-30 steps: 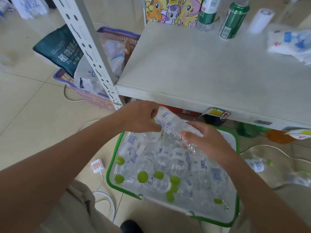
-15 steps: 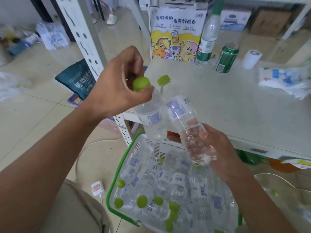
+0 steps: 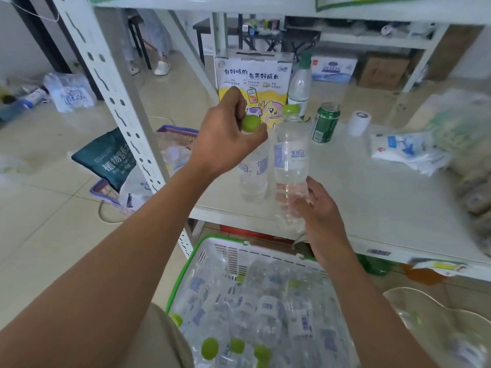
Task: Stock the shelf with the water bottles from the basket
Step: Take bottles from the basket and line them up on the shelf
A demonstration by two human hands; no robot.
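Note:
My left hand (image 3: 228,139) grips the green cap and neck of a clear water bottle (image 3: 253,173), which hangs upright over the front of the white shelf board (image 3: 372,197). My right hand (image 3: 316,211) holds the lower part of a second clear water bottle (image 3: 291,160) with a green cap, upright and close beside the first, its base near the shelf's front edge. Below, a white basket with a green rim (image 3: 186,264) sits on the floor, with several more water bottles lying in it.
At the back of the shelf stand a cartoon-printed carton (image 3: 255,83), a tall green-capped bottle (image 3: 300,86), a green can (image 3: 324,123) and a white roll (image 3: 359,123). Plastic packs (image 3: 406,150) lie at right. A perforated white upright post (image 3: 117,102) stands at left.
Both hands have lifted a bottle each out of the basket and carried them up and forward over the shelf. The right bottle has turned from tilted to upright.

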